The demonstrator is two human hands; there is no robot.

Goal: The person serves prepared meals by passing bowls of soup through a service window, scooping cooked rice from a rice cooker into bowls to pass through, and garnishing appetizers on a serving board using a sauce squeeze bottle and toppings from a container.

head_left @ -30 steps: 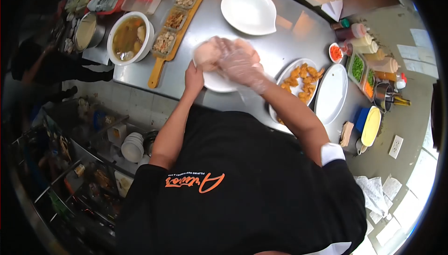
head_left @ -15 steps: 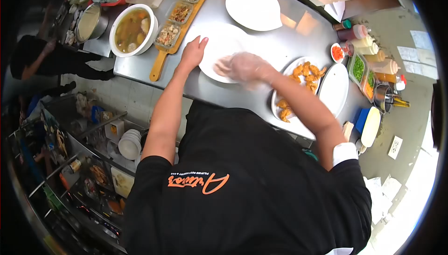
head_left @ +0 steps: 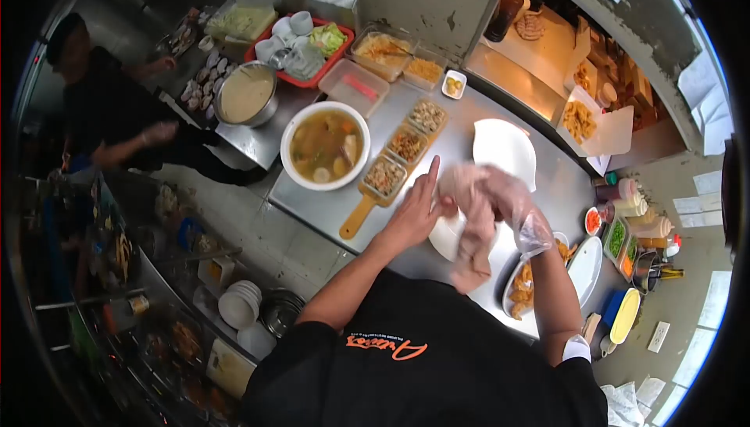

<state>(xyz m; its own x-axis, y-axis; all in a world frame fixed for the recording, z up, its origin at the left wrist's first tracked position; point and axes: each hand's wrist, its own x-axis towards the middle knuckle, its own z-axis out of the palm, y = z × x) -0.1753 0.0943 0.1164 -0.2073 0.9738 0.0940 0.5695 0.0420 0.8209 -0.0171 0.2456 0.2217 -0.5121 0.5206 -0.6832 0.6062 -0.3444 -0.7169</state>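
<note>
My right hand (head_left: 512,196), in a clear plastic glove, grips a pinkish-beige cloth (head_left: 473,251) that hangs down over a white plate (head_left: 444,237). Beside it my bare left hand (head_left: 414,212) has its fingers apart, near the plate's left edge and the cloth. An oval plate of fried pieces (head_left: 522,290) lies below my right wrist. Beyond my hands stands a white leaf-shaped dish (head_left: 506,150). A wooden board (head_left: 358,218) with glass containers of chopped food is to the left of my left hand.
A white bowl of soup (head_left: 325,146) and a metal bowl (head_left: 247,96) stand left. A red basket (head_left: 312,79) is at the back. Squeeze bottles (head_left: 652,228) and an oval plate (head_left: 586,269) are right. Another person (head_left: 117,107) is at the far left.
The view has swung left, showing more of the back wall and the other person. The cloth, bunched on the plate before, now hangs from my right hand.
</note>
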